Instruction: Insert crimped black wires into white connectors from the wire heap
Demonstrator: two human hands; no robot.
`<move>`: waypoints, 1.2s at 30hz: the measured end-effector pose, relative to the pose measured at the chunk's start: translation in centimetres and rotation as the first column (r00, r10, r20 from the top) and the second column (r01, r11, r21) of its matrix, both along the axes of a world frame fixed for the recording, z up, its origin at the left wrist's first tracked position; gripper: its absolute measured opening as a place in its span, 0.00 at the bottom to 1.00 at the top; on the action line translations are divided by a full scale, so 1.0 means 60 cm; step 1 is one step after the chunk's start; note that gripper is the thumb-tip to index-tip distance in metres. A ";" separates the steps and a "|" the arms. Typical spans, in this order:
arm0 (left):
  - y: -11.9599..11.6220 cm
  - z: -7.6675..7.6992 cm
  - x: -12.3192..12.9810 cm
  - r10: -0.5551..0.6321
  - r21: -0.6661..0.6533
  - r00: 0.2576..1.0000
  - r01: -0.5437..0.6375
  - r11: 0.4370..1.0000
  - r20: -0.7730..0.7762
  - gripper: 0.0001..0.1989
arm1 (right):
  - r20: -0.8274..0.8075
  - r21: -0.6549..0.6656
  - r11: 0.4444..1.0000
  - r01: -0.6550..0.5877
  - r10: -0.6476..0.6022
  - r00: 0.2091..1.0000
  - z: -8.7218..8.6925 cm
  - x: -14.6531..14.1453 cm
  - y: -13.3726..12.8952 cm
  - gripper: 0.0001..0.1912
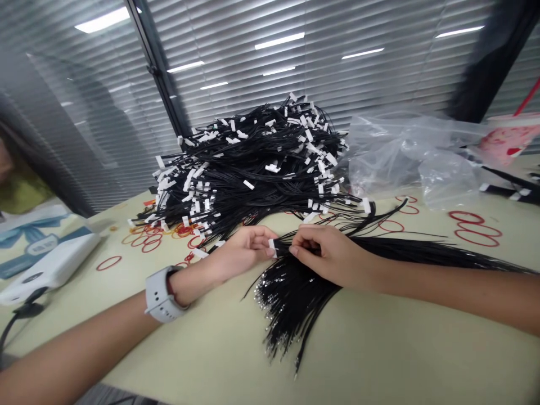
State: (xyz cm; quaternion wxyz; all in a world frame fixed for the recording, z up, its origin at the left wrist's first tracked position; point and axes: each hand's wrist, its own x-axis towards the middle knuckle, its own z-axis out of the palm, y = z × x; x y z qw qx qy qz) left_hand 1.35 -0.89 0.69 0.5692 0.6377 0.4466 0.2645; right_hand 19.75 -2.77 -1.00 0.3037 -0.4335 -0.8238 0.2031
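My left hand pinches a small white connector at the end of a bunch of thin black wires. My right hand sits just beside it, its fingertips closed on the same wires close to the connector. The bunch fans out under both hands, with bare metal terminals at the near ends and more strands running off to the right. Behind my hands rises a large heap of black wires with white connectors. A grey smartwatch is on my left wrist.
The pale green tabletop holds scattered red rubber bands and a crumpled clear plastic bag. A white power bank with a black cable lies at the left. Slatted blinds stand behind the table.
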 end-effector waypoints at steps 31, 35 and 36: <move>0.006 0.000 0.000 0.003 0.051 0.999 -0.006 0.999 0.051 0.07 | -0.029 0.314 0.947 -0.068 0.081 0.996 0.008 0.009 0.000 0.12; -0.004 0.007 0.005 0.049 -0.024 0.995 -0.047 0.999 0.084 0.08 | 0.082 0.335 0.937 -0.103 0.080 0.993 -0.011 0.004 0.001 0.15; -0.006 0.009 0.007 0.053 -0.036 0.995 -0.050 0.998 0.089 0.08 | 0.069 0.354 0.931 -0.090 0.070 0.995 -0.014 0.003 0.002 0.14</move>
